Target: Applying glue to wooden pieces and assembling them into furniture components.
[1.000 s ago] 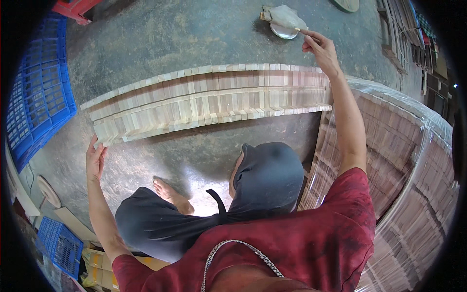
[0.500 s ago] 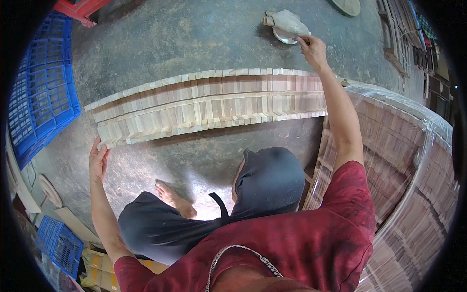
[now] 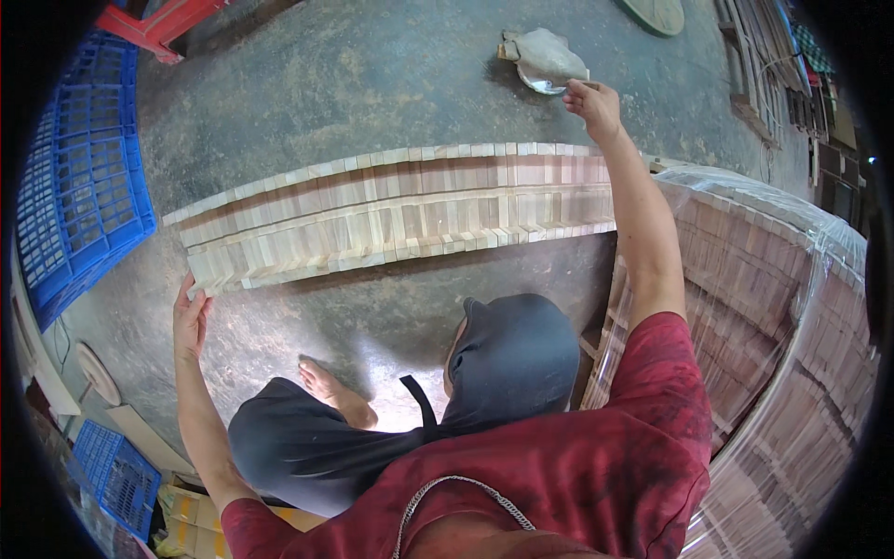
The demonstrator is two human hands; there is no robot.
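A long row of pale, narrow wood strips [image 3: 400, 224] set side by side curves across the floor ahead of me, with a raised ridge along its middle. My left hand [image 3: 192, 321] is at the row's near left corner, fingers stretched out and fingertips against the end strip. Past the row's far right end, my right hand [image 3: 593, 107] hovers with thumb and fingers pinched together. Whatever the pinch holds, if anything, is too small to make out. Close to those fingertips lies a round, pale dish [image 3: 538, 84] on the floor, mostly covered by a grey cloth [image 3: 549, 54].
Stacked wood wrapped in clear film [image 3: 745, 279] stands at my right. A blue plastic crate [image 3: 88, 177] is at the left, with a red stool leg [image 3: 154, 28] behind it. A smaller blue crate [image 3: 116, 475] and cardboard boxes [image 3: 191, 522] sit at the lower left.
The view has shifted slightly, so the row sits a little lower. My right hand has drawn slightly nearer to me beside the dish. My left hand stays at the row's corner.
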